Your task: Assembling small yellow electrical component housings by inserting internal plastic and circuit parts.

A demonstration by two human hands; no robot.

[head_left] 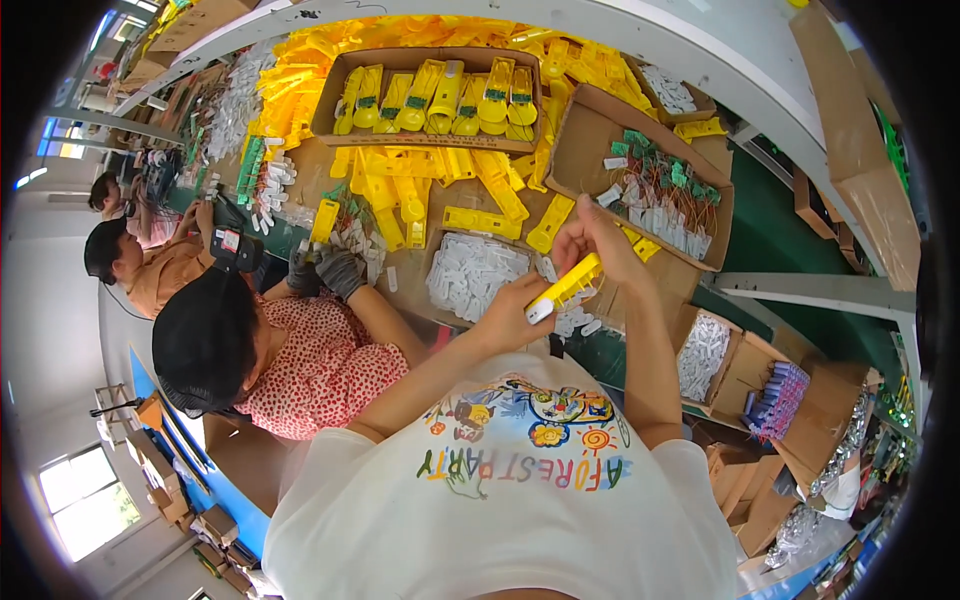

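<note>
My left hand (508,318) is closed around the lower end of a yellow plastic casing (574,285), long and narrow. A small white plastic piece (540,311) sits at that end by my fingertips. My right hand (603,246) is at the casing's upper end, its fingers curled against it and partly hidden. Just left of my hands, an open box (433,282) holds many small white plastic parts (478,270). Beyond my right hand, a cardboard tray (575,140) contains green circuit boards with wires (665,165) and white pieces.
A cardboard box (420,142) of yellow casings with boards stands at the back, before a heap of yellow casings (290,85). At left, a co-worker in grey gloves (340,272) sits close beside me. Boxes of white parts (706,345) and purple cylinders (778,402) are at right.
</note>
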